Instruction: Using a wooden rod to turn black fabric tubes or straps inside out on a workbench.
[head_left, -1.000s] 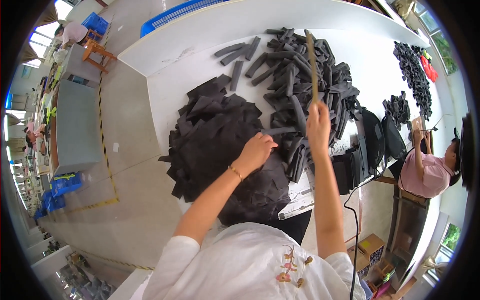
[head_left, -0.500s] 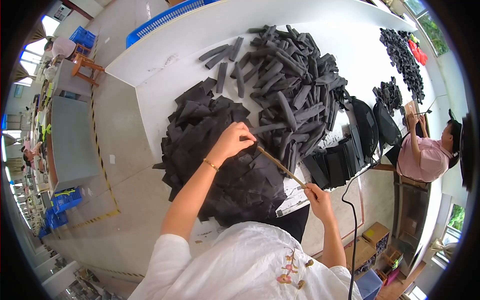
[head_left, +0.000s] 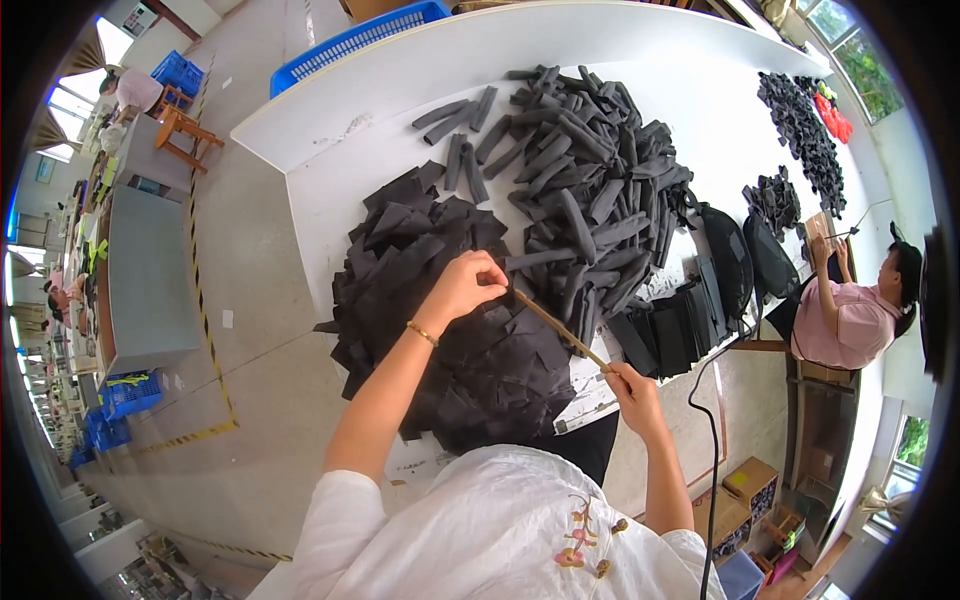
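Observation:
My left hand (head_left: 466, 285), a gold bracelet at its wrist, is pinched closed over a heap of flat black fabric pieces (head_left: 470, 370). What its fingertips hold is dark and hard to tell from the heap behind. Right beside them lies the far tip of a thin wooden stick (head_left: 560, 329), which slants down to the right. Its near end is gripped by my right hand (head_left: 634, 393), fingers wrapped round it. Beyond my hands, a large pile of dark rolled fabric tubes (head_left: 590, 190) covers the middle of the white table (head_left: 330, 170); several tubes lie apart at its left.
Black bags (head_left: 725, 255) and stacked black panels (head_left: 672, 330) stand to the right, with a black cable (head_left: 712, 410) hanging down. A co-worker in pink (head_left: 845, 320) sits at the far right. A blue basket (head_left: 360, 45) is behind the table's raised edge; cardboard boxes (head_left: 750, 482) stand lower right.
The whole view has shifted a little, with the table lower in the picture. Both hands keep nearly the same pose, the stick still between them.

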